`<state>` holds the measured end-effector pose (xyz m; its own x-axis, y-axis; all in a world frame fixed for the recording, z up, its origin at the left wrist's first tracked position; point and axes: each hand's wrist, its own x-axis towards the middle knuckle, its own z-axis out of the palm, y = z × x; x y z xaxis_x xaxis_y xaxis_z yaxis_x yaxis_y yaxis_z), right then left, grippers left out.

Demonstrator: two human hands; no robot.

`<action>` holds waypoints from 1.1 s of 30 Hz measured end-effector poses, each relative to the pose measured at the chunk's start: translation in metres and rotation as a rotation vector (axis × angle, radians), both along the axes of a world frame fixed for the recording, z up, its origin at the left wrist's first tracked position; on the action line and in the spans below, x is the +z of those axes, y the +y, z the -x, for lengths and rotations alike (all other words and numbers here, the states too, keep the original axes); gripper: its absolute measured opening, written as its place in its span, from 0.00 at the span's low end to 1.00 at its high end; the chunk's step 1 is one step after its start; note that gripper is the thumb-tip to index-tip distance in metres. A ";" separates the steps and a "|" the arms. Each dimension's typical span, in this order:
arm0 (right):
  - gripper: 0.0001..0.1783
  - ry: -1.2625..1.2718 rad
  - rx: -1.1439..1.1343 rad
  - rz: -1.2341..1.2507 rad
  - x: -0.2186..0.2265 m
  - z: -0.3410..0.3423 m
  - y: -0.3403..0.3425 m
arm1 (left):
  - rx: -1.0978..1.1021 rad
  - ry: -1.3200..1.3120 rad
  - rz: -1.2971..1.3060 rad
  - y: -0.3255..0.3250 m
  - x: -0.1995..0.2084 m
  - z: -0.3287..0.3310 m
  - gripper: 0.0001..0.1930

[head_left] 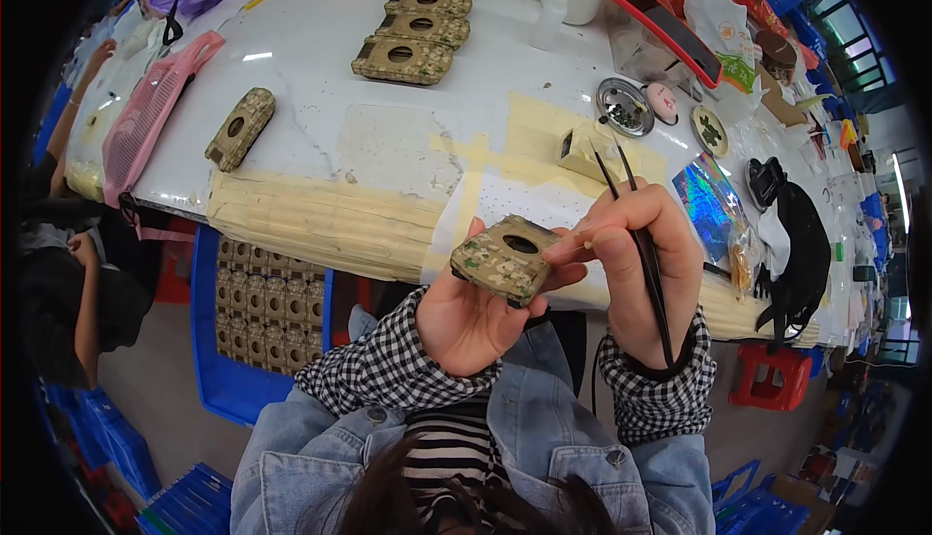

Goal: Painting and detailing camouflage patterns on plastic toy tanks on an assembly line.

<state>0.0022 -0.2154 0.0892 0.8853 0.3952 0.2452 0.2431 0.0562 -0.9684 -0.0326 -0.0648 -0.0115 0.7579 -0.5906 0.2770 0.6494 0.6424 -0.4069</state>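
Grip, left hand (469,314): closed around a camouflage case (503,258), which is cupped from below with its round hole facing up.
Grip, right hand (636,263): clenched on black tweezers (643,255), which are pinched between thumb and fingers with the two tips pointing up and away; the fingertips are also laid against the right edge of the case.
Case position: held in the air over the near table edge (320,224), above the lap, between both hands and tilted slightly toward the body.
Table: a white top patched with tan tape; a row of four like cases (416,20) is seen at the far side, and one more case (240,127) lies alone to the left.
Small parts: a round metal dish (624,106) holding tiny pieces is set just beyond the tweezer tips, near a small tan block (585,151).
Other things: a pink basket (150,113) is leaned at the left edge, and a blue crate (267,307) full of cases stands under the table.
Risk, drop: the case is supported only by the left palm and fingers, so a loosened hold could let it fall to the floor.
Risk, tweezers: the sharp tips are carried close to the case face, so a slip of the right hand could scratch the finish.
Risk, parts: whether anything is held in the tips cannot be told; a tiny piece could be lost if pinching pressure were eased.
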 end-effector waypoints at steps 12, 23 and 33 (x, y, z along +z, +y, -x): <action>0.06 -0.805 -0.727 0.779 -0.019 -0.064 -0.042 | 0.027 -0.011 0.016 0.015 0.015 0.001 0.40; 0.06 -0.847 -0.704 0.748 -0.030 -0.073 -0.036 | 0.216 -0.318 0.007 0.069 0.016 -0.013 0.41; 0.09 -0.775 -0.596 0.797 -0.036 -0.075 -0.038 | 0.228 -0.239 -0.082 0.068 0.013 -0.010 0.41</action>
<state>0.0775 -0.2537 0.0527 0.7076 0.2621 0.6562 0.5477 -0.7902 -0.2750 -0.0228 0.0029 0.0016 0.7924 -0.4414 0.4211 0.5562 0.8062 -0.2018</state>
